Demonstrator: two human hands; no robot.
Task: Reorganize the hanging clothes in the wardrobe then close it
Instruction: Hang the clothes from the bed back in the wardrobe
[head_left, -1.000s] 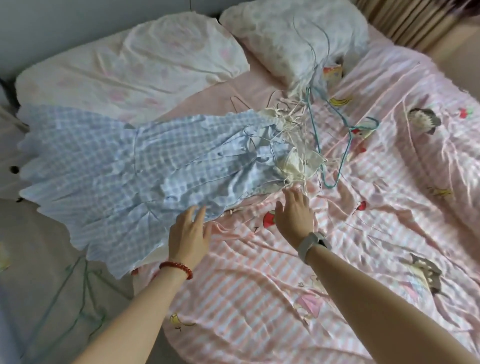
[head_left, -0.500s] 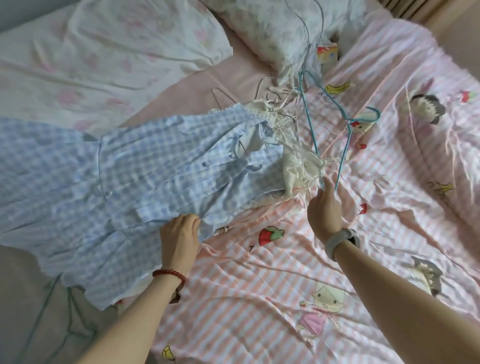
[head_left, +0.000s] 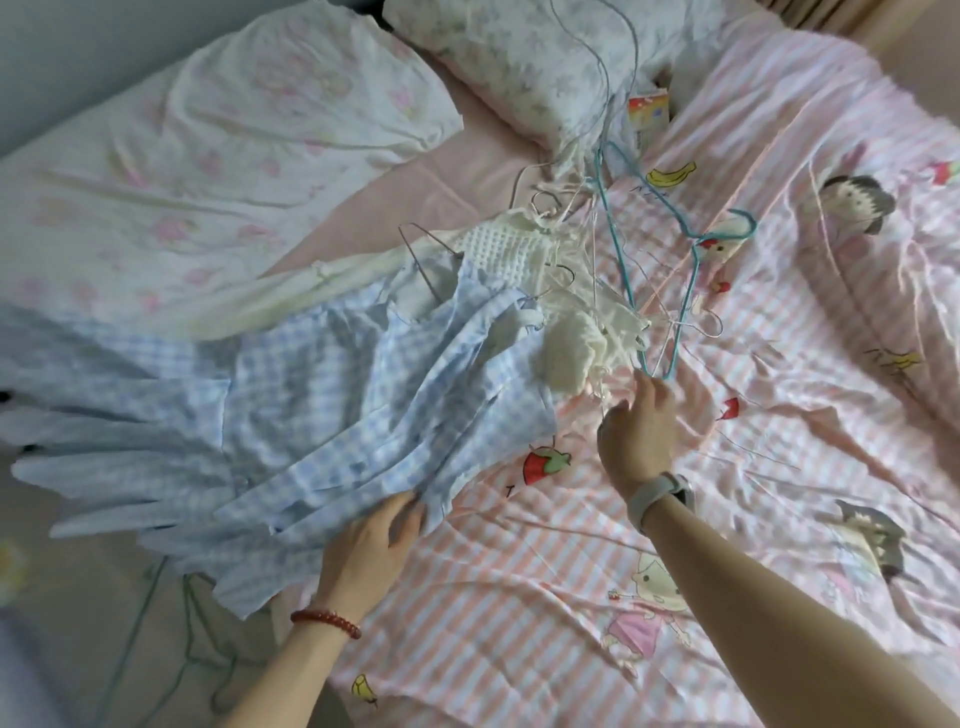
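A blue gingham dress (head_left: 291, 395) lies bunched across the left side of the bed. My left hand (head_left: 371, 540) grips its near edge, and the cloth folds over my fingers. A cream knitted garment (head_left: 566, 343) sits at the dress's top end, tangled in a heap of white wire hangers (head_left: 571, 270). A teal hanger (head_left: 691, 244) lies over that heap. My right hand (head_left: 639, 436) reaches into the tangle, its fingertips touching the teal hanger's near corner and holding nothing that I can see. The wardrobe is out of view.
The bed has a pink striped cartoon sheet (head_left: 571, 597). Two pillows (head_left: 218, 156) (head_left: 524, 62) lie at its head, with a small colourful box (head_left: 647, 111) beside the right one. Green hangers (head_left: 182, 623) lie on the floor at lower left.
My left hand has pulled the dress toward me, bunching it and uncovering the cream garment. My right hand has stayed at the hanger tangle, with its fingers now stretched to the teal hanger.
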